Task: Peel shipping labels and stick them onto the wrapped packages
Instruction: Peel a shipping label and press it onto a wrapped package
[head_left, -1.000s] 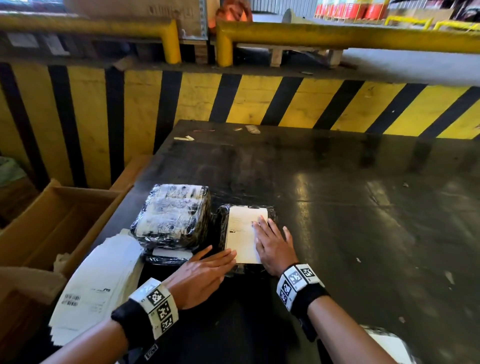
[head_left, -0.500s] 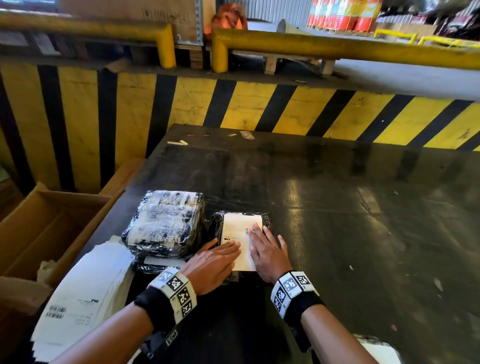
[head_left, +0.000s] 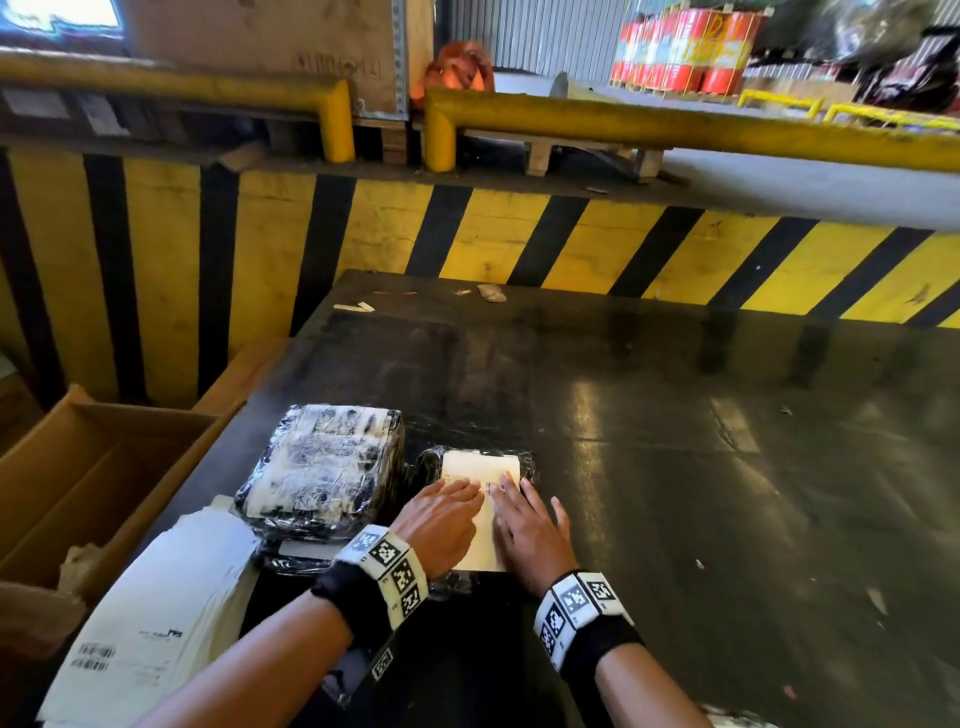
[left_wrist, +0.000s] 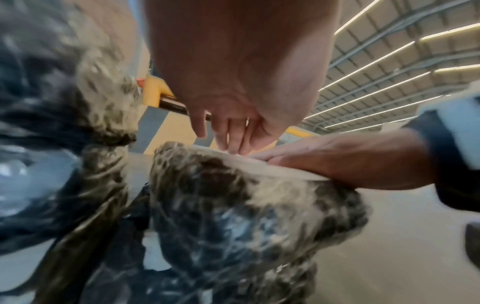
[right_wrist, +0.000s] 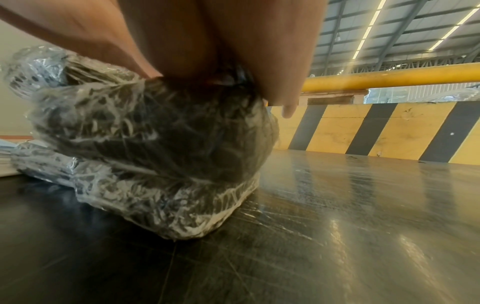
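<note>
A small package (head_left: 527, 465) wrapped in black plastic and clear film lies on the dark table, with a white shipping label (head_left: 478, 467) on its top. My left hand (head_left: 441, 519) and my right hand (head_left: 524, 525) lie flat on the label, fingers straight, pressing it down side by side. In the left wrist view my left fingers (left_wrist: 228, 135) touch the label edge (left_wrist: 259, 164) on the package (left_wrist: 246, 216). The right wrist view shows the package (right_wrist: 155, 144) under my right hand (right_wrist: 233, 51). A larger wrapped package (head_left: 322, 467) sits just to the left.
A stack of white label sheets (head_left: 156, 613) lies at the table's near left edge. An open cardboard box (head_left: 93, 467) stands left of the table. A yellow and black striped barrier (head_left: 519, 239) runs behind the table (head_left: 727, 467).
My left hand has slid forward from the near left of the package onto the label beside my right hand. The right hand has stayed on the label.
</note>
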